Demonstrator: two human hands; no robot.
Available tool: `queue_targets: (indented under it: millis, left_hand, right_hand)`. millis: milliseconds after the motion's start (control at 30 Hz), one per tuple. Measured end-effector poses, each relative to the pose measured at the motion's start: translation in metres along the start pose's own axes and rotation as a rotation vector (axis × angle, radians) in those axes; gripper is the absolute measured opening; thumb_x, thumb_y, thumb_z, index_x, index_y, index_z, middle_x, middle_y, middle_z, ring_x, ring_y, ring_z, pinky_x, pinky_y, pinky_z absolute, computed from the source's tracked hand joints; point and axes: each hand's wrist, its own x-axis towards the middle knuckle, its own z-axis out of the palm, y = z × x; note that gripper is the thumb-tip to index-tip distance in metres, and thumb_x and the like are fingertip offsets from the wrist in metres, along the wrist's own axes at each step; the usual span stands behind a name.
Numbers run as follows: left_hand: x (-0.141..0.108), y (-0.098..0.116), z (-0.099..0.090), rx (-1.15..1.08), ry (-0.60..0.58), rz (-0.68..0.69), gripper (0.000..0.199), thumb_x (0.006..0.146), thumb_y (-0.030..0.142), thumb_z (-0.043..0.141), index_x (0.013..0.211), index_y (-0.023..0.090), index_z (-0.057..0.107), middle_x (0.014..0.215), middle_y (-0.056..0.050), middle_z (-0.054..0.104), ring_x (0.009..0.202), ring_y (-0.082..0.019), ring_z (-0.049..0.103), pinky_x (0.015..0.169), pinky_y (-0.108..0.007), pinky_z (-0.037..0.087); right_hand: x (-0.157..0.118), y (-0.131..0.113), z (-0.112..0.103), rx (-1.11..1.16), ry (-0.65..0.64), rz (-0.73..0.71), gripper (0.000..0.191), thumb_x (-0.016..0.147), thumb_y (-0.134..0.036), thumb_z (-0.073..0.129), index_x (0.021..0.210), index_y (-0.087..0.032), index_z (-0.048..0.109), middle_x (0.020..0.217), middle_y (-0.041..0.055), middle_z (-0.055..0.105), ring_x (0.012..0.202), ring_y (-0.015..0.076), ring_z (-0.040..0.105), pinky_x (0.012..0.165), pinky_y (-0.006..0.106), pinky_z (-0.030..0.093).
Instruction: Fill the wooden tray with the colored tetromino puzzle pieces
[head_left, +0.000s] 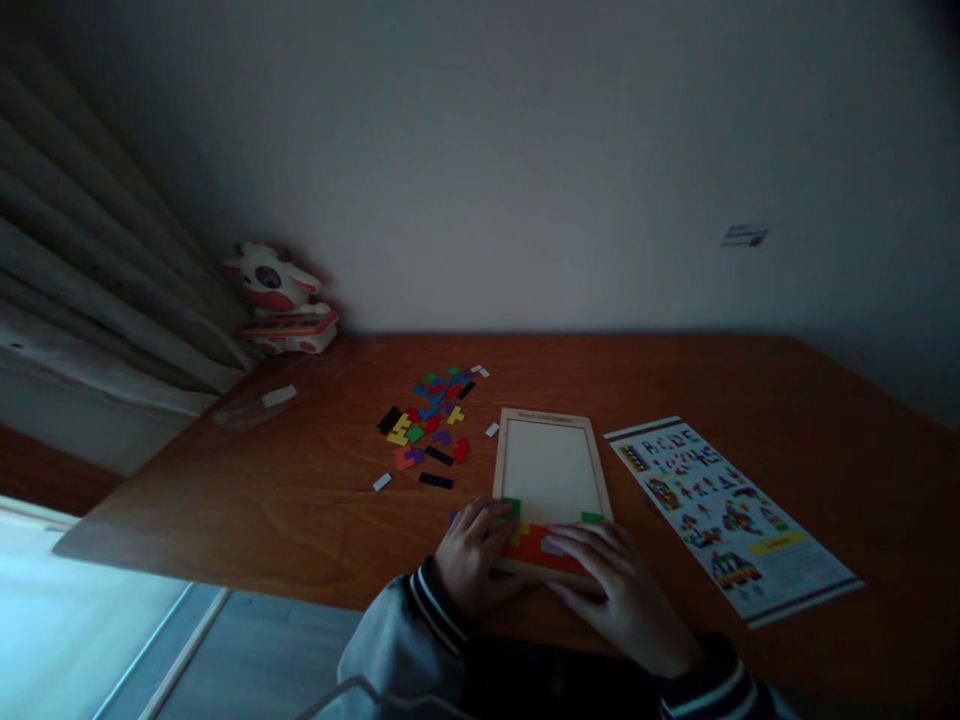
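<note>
A wooden tray (pixel 551 417) lies on the table, its upper part showing a bare pale base. Red pieces (pixel 531 548), a yellow piece (pixel 520 535) and green pieces (pixel 512 508) fill part of its near end. My left hand (pixel 472 555) rests over the tray's near left corner, fingers apart, touching the green piece. Over the near right side is my right hand (pixel 611 585), its fingers extended onto a pale piece (pixel 551 546) among the red ones. Parts of the near pieces are hidden under both hands.
Left of the tray, many colored pieces (pixel 432 411) lie scattered on the brown table (pixel 315 520). A printed pattern sheet (pixel 731 515) lies to the right. At the back left stands a cow toy with a keyboard (pixel 281 300), with a clear bag (pixel 251 412) nearer.
</note>
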Motion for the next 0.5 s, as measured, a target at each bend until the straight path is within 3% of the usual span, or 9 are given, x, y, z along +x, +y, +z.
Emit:
queue_targets:
  millis: [167,267,367,500]
  left_hand:
    - [-0.001,-0.001,-0.008,-0.016,0.045,-0.031,0.065,0.075,0.069,0.064,0.117,0.02,0.065,0.117,-0.015,0.066,0.107,-0.032,0.061,0.089,-0.049,0.053]
    - [0.004,-0.019,-0.022,-0.036,0.075,-0.177,0.041,0.09,0.048,0.058,0.12,0.022,0.064,0.118,-0.011,0.066,0.106,-0.025,0.062,0.092,-0.043,0.052]
    - [0.013,-0.059,-0.041,0.077,0.085,-0.298,0.028,0.095,0.033,0.051,0.114,0.022,0.067,0.118,-0.009,0.066,0.107,-0.023,0.062,0.097,-0.042,0.05]
    - [0.024,-0.125,-0.063,0.239,-0.09,-0.431,0.026,0.094,0.026,0.05,0.11,0.026,0.07,0.114,-0.005,0.07,0.106,-0.022,0.063,0.099,-0.039,0.048]
  right_hand:
    - [-0.007,0.01,0.006,-0.033,0.117,0.066,0.044,0.084,-0.041,0.068,0.126,-0.03,0.058,0.123,0.0056,0.066,0.112,0.0259,0.062,0.095,0.044,0.053]
    - [-0.01,0.016,0.007,-0.026,0.181,0.132,0.035,0.089,-0.042,0.061,0.121,-0.029,0.061,0.121,0.0061,0.066,0.111,0.0258,0.063,0.093,0.042,0.054]
    - [-0.01,0.018,0.008,0.004,0.201,0.166,0.03,0.091,-0.041,0.057,0.118,-0.029,0.061,0.119,0.0057,0.066,0.11,0.025,0.064,0.093,0.041,0.055]
    - [-0.009,0.019,0.008,0.038,0.229,0.182,0.03,0.092,-0.041,0.054,0.118,-0.027,0.06,0.119,0.0077,0.065,0.11,0.0257,0.064,0.093,0.041,0.056]
